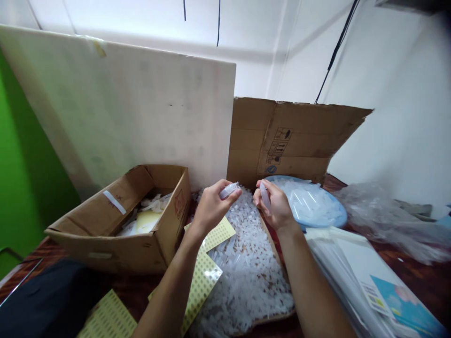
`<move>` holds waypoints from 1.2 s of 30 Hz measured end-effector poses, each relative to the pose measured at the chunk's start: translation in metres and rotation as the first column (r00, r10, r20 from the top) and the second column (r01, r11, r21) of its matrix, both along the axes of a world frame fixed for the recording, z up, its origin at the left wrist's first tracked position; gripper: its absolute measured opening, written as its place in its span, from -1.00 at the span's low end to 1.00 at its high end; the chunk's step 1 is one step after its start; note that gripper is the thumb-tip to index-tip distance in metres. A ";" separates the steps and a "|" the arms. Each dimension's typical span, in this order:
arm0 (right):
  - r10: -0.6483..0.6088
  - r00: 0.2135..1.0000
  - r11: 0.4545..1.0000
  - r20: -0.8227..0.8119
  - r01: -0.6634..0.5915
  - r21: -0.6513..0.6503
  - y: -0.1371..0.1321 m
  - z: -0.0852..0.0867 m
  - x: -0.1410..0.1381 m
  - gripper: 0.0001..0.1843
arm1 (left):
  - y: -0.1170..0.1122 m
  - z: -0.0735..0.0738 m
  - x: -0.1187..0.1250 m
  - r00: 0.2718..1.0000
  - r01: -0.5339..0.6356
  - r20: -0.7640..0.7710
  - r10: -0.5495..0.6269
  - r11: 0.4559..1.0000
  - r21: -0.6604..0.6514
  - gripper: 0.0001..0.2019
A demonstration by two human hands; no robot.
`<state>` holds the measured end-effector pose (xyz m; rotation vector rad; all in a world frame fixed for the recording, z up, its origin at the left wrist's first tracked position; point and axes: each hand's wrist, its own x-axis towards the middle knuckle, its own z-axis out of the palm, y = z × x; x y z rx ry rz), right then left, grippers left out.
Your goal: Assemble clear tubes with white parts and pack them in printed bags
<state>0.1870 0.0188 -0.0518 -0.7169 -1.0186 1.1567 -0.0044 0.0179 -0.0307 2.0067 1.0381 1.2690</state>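
Over the middle of the table (433, 281), head view: both hands were raised above a heap (246, 272) of small white plastic parts lying on a brown cardboard sheet. The left hand (211, 206) was curled, thumb and fingertips pinching a small clear tube (229, 190) that stuck out to the right at a slight tilt. The right hand (276, 204) was closed in a loose fist around a second clear piece (265, 196), which stood nearly upright against the palm side of the fingers. The two hands were near each other but apart; the two pieces did not touch.

Left of the heap stood an open carton (116, 225) holding white scraps and a pale yellow sheet. Yellow dotted sheets (200, 281) lay between carton and heap, partly under the left forearm. A dark cloth (45, 300) lay at the near left. Behind the right hand sat a blue dish (331, 216) filled with clear pieces, touching the heap's far edge. A cardboard flap (292, 141) stood upright behind the dish, and a white board (134, 112) leaned behind the carton. Crumpled clear film (384, 211) lay at the right, and a stack of white sheets with a printed label (373, 281) at the near right. Whether the tubes were capped I could not tell; too blurred.
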 end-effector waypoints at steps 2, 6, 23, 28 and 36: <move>0.031 0.999 0.999 -0.013 -0.030 0.043 -0.001 0.000 -0.001 -0.77 | 0.000 0.001 -0.001 1.000 -0.015 -0.012 0.015 1.000 0.009 -0.70; 0.078 0.996 0.993 -0.040 -0.074 0.096 -0.005 0.002 -0.004 -0.78 | 0.001 0.002 -0.004 0.999 -0.029 -0.015 0.029 0.999 0.025 -0.71; 0.042 0.999 0.972 0.014 -0.044 0.229 -0.007 0.006 0.001 -0.71 | -0.009 0.011 -0.006 0.910 -0.126 -0.327 0.254 0.922 0.367 -0.80; 0.031 0.996 0.966 0.080 -0.050 0.253 -0.005 0.006 0.005 -0.73 | -0.007 0.008 -0.007 0.714 0.031 -0.623 0.318 0.875 0.483 -0.80; 0.032 0.978 0.966 0.205 -0.083 0.245 -0.008 0.008 0.010 -0.70 | -0.002 0.006 -0.009 0.701 0.103 -0.661 0.266 0.880 0.463 -0.65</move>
